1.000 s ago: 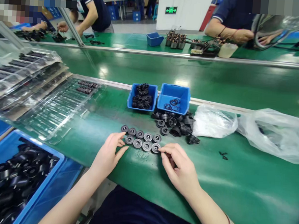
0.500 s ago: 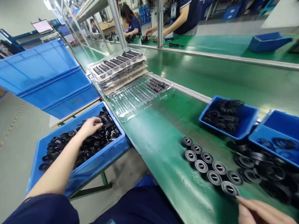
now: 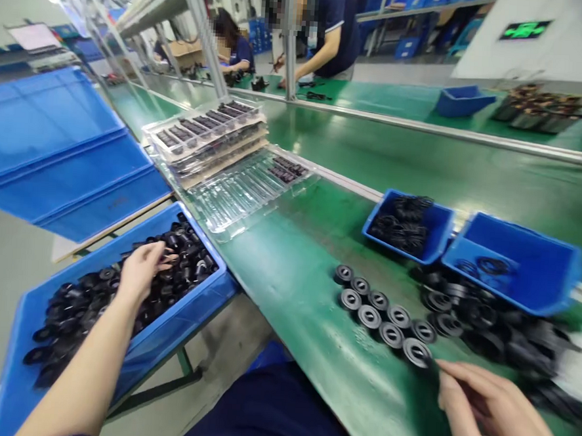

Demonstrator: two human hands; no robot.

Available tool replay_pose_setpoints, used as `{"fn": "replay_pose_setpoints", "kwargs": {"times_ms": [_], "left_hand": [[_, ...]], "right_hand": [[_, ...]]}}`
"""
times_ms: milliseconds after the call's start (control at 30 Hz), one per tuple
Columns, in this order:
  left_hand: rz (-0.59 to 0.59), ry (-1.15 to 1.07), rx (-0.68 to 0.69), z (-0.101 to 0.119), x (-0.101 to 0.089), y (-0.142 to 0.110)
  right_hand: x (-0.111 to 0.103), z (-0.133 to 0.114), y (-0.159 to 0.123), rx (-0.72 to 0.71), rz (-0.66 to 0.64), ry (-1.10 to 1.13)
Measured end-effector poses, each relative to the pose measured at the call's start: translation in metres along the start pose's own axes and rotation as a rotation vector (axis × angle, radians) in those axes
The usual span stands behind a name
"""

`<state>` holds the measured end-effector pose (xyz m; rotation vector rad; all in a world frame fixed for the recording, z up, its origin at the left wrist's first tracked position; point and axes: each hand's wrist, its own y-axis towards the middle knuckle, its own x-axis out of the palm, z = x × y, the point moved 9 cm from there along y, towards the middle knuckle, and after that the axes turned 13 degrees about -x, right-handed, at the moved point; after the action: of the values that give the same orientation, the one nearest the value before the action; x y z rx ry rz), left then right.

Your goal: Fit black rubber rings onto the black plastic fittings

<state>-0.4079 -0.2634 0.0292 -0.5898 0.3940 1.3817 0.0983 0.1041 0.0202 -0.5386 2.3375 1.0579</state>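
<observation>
My left hand (image 3: 142, 269) reaches down into a blue bin (image 3: 23, 313) at my lower left, full of black round parts (image 3: 180, 251). Its fingers are curled over the pile; I cannot see whether they grip one. On the green bench, several black round parts (image 3: 383, 316) lie in two short rows. My right hand (image 3: 493, 414) rests at the near end of those rows, fingers bent, one fingertip touching the nearest part (image 3: 415, 350).
Two small blue bins (image 3: 435, 230) (image 3: 554, 273) hold black rings behind a loose heap of black parts (image 3: 492, 319). Clear plastic trays (image 3: 233, 191) and a stack of filled trays (image 3: 202, 130) lie to the left. Large blue crates (image 3: 53, 144) stand beyond. Other people work across the conveyor.
The view swung left. My left hand left the rows of parts and went down into the big blue bin, then drew back a little with fingers curling. My right hand stayed by the rows.
</observation>
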Motion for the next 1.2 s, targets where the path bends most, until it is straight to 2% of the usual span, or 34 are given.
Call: {"fn": "replay_pose_setpoints", "kwargs": {"times_ms": [67, 133, 233, 333, 367, 433, 500, 633, 767, 867, 933, 1033, 1200], "left_hand": [[-0.038, -0.121, 0.007, 0.018, 0.009, -0.013], [-0.127, -0.205, 0.037, 0.04, 0.03, -0.031], [-0.292, -0.248, 0.112, 0.076, 0.078, -0.071], [-0.545, -0.245, 0.188, 0.107, 0.135, -0.12], [-0.672, -0.26, 0.221, 0.117, 0.154, -0.137], [-0.827, -0.246, 0.258, 0.131, 0.18, -0.161], [-0.899, -0.229, 0.295, 0.14, 0.193, -0.175], [-0.895, -0.19, 0.406, 0.152, 0.201, -0.18], [-0.71, 0.07, 0.638, 0.158, 0.21, -0.175], [-0.63, 0.304, 0.814, 0.156, 0.228, -0.18], [-0.628, 0.384, 0.893, 0.153, 0.241, -0.186], [-0.685, 0.382, 0.969, 0.152, 0.257, -0.196], [-0.749, 0.395, 1.042, 0.161, 0.274, -0.202]], "right_hand": [[-0.001, -0.017, 0.006, -0.021, -0.041, -0.028], [-0.002, -0.026, 0.011, -0.04, -0.039, -0.013], [-0.002, -0.027, 0.013, -0.031, -0.035, -0.002], [-0.005, -0.026, 0.013, -0.028, -0.026, 0.001], [-0.005, -0.026, 0.012, -0.03, -0.023, 0.006], [-0.006, -0.026, 0.012, -0.039, -0.025, 0.028], [-0.005, -0.027, 0.013, -0.048, -0.032, 0.058], [-0.005, -0.03, 0.015, -0.055, -0.037, 0.095], [-0.004, -0.031, 0.015, -0.059, -0.048, 0.107], [-0.003, -0.032, 0.016, -0.068, -0.06, 0.121], [-0.003, -0.031, 0.016, -0.061, -0.063, 0.13], [-0.002, -0.031, 0.016, -0.053, -0.056, 0.131], [-0.006, -0.025, 0.015, -0.027, -0.015, 0.1]]}}
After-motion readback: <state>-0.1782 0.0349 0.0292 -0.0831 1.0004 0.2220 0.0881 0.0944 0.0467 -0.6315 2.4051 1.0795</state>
